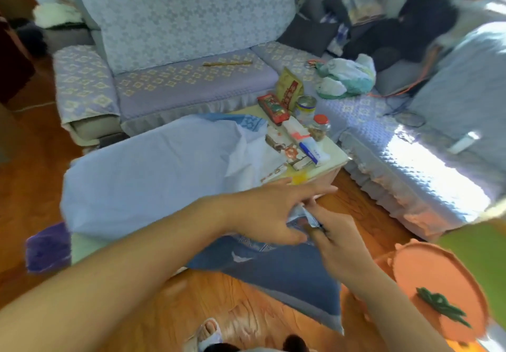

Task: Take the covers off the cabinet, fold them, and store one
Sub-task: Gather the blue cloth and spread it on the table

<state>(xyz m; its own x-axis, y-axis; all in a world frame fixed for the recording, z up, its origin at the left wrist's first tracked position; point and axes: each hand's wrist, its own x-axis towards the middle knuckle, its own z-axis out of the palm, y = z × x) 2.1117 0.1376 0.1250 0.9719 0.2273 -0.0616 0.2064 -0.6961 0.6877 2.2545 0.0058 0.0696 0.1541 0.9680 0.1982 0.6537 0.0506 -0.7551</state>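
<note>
Covers, two in view: one pale blue cover drapes the low cabinet, one darker cover hangs off its near edge. Left hand and right hand both pinch the darker cover's corner, fingers clamped on fabric.

A pale blue cover lies spread over the low cabinet, rumpled and folded back at its far right edge so a patterned blue underside shows — it hides most of the top and hangs over the near left side. The cabinet's cream top is bare only at the far right corner. A darker blue cover hangs from the near right corner down to the floor, its upper edge bunched.
</note>
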